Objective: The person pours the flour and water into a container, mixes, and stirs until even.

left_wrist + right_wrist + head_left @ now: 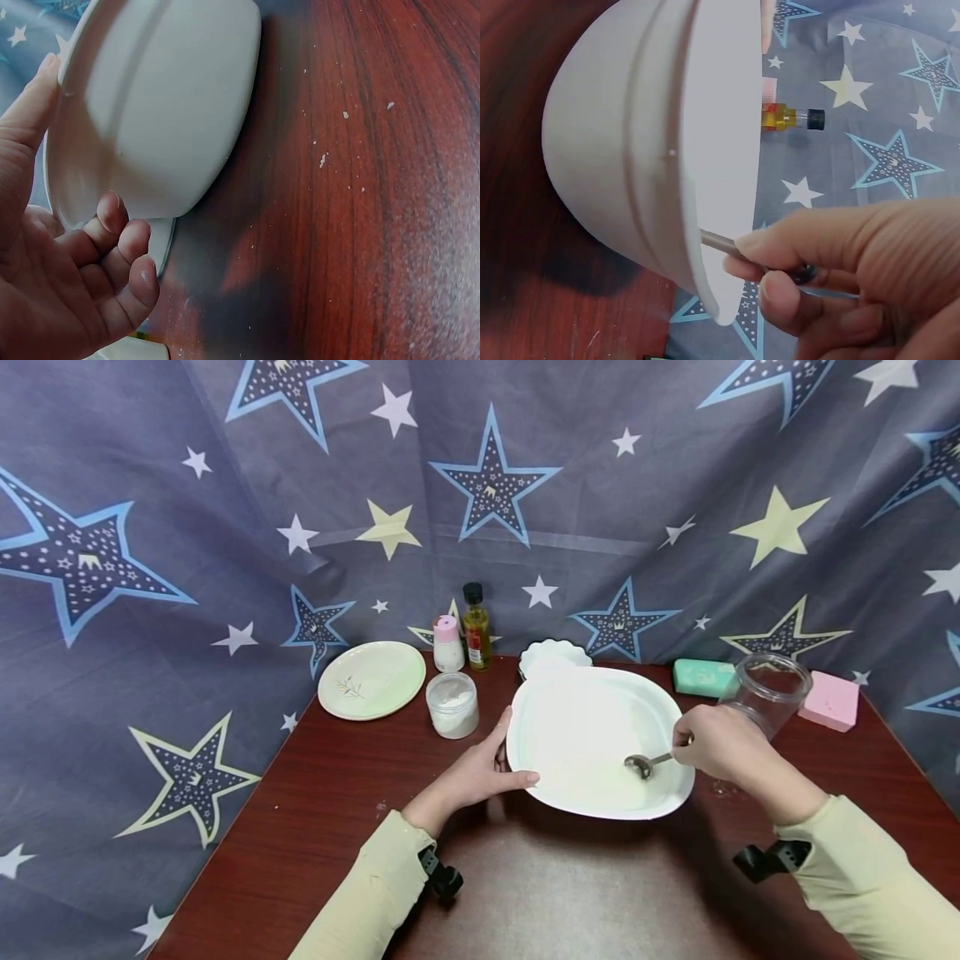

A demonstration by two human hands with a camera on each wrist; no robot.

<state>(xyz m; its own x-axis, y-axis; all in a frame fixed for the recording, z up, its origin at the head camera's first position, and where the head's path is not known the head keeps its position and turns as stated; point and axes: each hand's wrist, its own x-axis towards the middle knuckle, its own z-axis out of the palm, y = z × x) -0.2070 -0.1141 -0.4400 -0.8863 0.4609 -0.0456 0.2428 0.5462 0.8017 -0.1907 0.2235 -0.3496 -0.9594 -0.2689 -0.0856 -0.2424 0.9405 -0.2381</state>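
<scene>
A white oval basin (585, 718) stands tilted in the middle of the head view, its inside facing me. My left hand (480, 768) grips its left rim, thumb along the edge; in the left wrist view the other fingers (112, 214) curl by its underside. At the right rim, my right hand (716, 739) pinches the handle of a metal spoon (640, 766). The spoon's bowl is down inside the basin, near the lower right wall. The right wrist view shows the spoon handle (721, 244) passing over the rim between thumb and fingers.
Behind on the left are an oval plate (375, 685), a jar of white powder (453, 714), a pink-capped shaker (447, 652) and an oil bottle (476, 631). A scalloped dish (551, 652) sits behind the basin. Rightward stand a clear jar (772, 689), green sponge (703, 678) and pink sponge (829, 702).
</scene>
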